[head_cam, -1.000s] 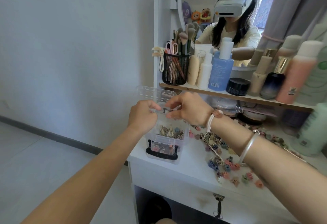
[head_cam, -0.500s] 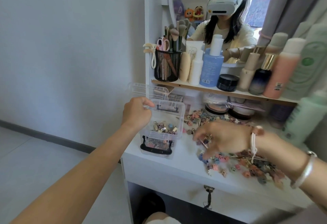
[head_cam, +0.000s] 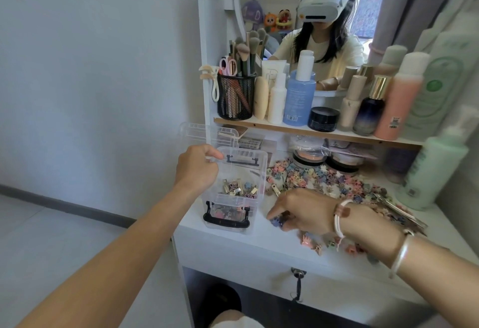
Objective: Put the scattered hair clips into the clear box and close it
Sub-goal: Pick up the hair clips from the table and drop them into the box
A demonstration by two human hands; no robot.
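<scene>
Steadying the clear box (head_cam: 261, 180) at the desk's left edge, the left hand (head_cam: 197, 169) grips its far-left rim, thumb hooked over the top and fingers curled against the outside wall. The lid (head_cam: 207, 133) stands open behind, so the mouth is free. Down at the front, the right hand (head_cam: 303, 211) is low on the white desk (head_cam: 228, 244), fingers curled round a blue clip (head_cam: 278, 221). It looks like a pinch, though the fingertips hide part of it.

Now the geometry: the box sits just beside that right hand, to its left and a little farther back. Its long axis runs away from the person and its black latch faces them. The scattered hair clips (head_cam: 324, 180) fan out to the right and back from the box. So the right hand is nearer the heap and the left nearer the box. The carry looks like a short lift leftward over the box's right wall. Plenty of clips lie outside and only a shallow layer is in, so closing seems far off.
</scene>
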